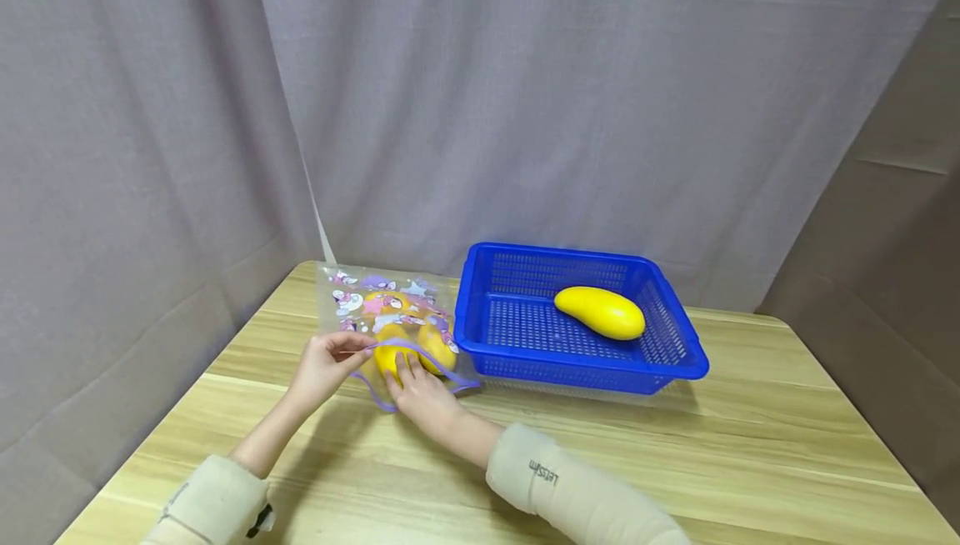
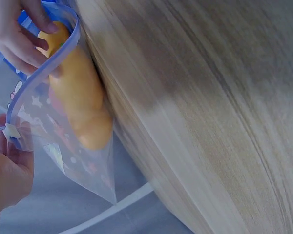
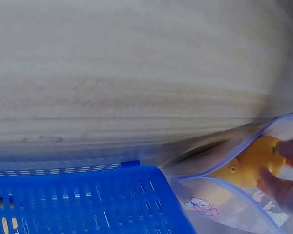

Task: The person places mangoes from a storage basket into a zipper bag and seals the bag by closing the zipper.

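A clear zip bag (image 1: 330, 291) with a purple zip edge and cartoon prints lies at the table's left with yellow mangoes inside. My left hand (image 1: 322, 368) pinches the edge of its mouth; a white slider (image 2: 11, 131) shows beside those fingers in the left wrist view. My right hand (image 1: 429, 403) reaches into the mouth and holds the end of a yellow mango (image 1: 388, 355), thumb and fingers spread about it. A second mango (image 1: 437, 349) lies alongside to the right, and another mango (image 1: 384, 303) shows through the print farther back.
Right of the bag stands a blue basket (image 1: 555, 366) with slotted walls, close against the bag's side. One large yellow mango (image 1: 602, 313) lies in it. The wooden table (image 1: 675, 462) ends at grey curtains (image 1: 525, 112) behind and at both sides.
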A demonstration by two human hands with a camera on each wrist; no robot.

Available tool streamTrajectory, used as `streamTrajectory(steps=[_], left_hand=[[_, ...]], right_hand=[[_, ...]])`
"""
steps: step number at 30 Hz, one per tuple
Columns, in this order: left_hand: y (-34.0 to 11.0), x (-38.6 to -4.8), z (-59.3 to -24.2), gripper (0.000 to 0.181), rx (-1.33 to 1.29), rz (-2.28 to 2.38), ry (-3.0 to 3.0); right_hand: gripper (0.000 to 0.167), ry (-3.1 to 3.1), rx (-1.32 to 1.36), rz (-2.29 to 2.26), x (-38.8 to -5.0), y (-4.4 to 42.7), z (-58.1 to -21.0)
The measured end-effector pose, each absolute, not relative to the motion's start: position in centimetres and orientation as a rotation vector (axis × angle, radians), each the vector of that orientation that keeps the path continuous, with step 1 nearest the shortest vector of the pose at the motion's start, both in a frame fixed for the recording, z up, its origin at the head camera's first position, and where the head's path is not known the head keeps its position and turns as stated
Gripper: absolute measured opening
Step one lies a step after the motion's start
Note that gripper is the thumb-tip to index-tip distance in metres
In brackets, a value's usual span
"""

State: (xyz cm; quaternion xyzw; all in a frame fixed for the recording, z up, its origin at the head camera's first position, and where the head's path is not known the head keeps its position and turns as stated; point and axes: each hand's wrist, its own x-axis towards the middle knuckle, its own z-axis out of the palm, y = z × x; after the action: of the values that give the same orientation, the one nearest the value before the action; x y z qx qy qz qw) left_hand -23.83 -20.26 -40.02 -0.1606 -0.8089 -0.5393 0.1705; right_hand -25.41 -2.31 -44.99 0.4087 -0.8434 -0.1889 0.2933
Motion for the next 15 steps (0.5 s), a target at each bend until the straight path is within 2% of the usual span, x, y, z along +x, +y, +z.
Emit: streamTrajectory(steps=[4,11,15], left_hand=[[-20.35,-23.87,-40.07,0.014,-0.449,-1.502,-2.312],[-20.44,-23.78,-40.21,0.012,-0.461,-1.502,-2.277],[-20.81,-23.70,-40.42,0.009,-0.438,-1.491,-2.229]], right_hand=[[0.050,-2.431,1.037,-0.448,-25.52,-2.85,-45.13],[0.046,-2.442,0.958,-0.382,-25.66,-3.18,-45.42],[0.051,-2.463,1.018,-0.396,-25.09,-3.05,-44.99]])
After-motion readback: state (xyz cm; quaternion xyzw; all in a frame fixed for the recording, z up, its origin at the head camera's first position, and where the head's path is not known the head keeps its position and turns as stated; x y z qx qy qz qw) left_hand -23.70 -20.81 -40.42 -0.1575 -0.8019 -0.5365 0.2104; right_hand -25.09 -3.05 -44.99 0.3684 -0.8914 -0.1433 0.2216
